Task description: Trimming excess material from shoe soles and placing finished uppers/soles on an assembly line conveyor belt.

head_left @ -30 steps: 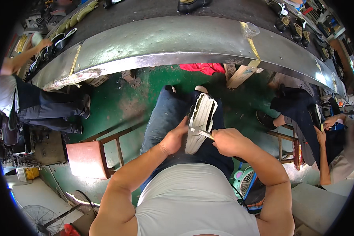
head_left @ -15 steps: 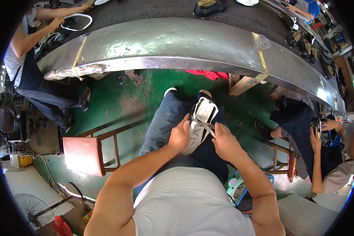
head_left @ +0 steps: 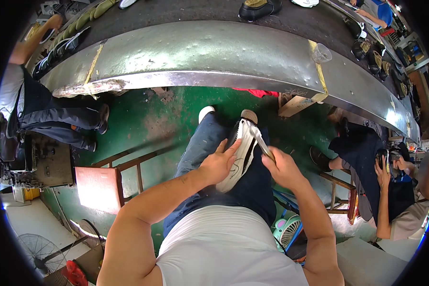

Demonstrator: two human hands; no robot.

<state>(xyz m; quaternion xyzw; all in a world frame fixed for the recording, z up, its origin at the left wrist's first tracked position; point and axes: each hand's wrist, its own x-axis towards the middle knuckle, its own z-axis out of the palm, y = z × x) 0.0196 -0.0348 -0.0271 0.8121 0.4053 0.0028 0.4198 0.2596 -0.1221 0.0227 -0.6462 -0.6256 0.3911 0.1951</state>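
Note:
A white shoe with black panels [head_left: 243, 155] lies across my lap, over my right thigh, its dark-edged end pointing away from me. My left hand [head_left: 218, 166] holds it from the left side, fingers stretched along the white surface. In my right hand [head_left: 283, 168] is a slim grey metal tool with a tan grip end [head_left: 261, 142]. The fingers are closed round that grip, and the metal part slants up and left over the shoe's far end. Whether its tip touches the shoe, I cannot tell.
A metal-edged conveyor [head_left: 176, 52] crosses in front, with black shoes [head_left: 259, 9] and a clear cup [head_left: 321, 53] on it. A brown stool [head_left: 99, 188] stands left. A small green fan [head_left: 287, 232] is by my right hip. Co-workers are at both sides.
My right hand has moved slightly right and nearer, and the tool now slants along the shoe instead of across it. My left fingers have spread. The left co-worker has shifted farther left.

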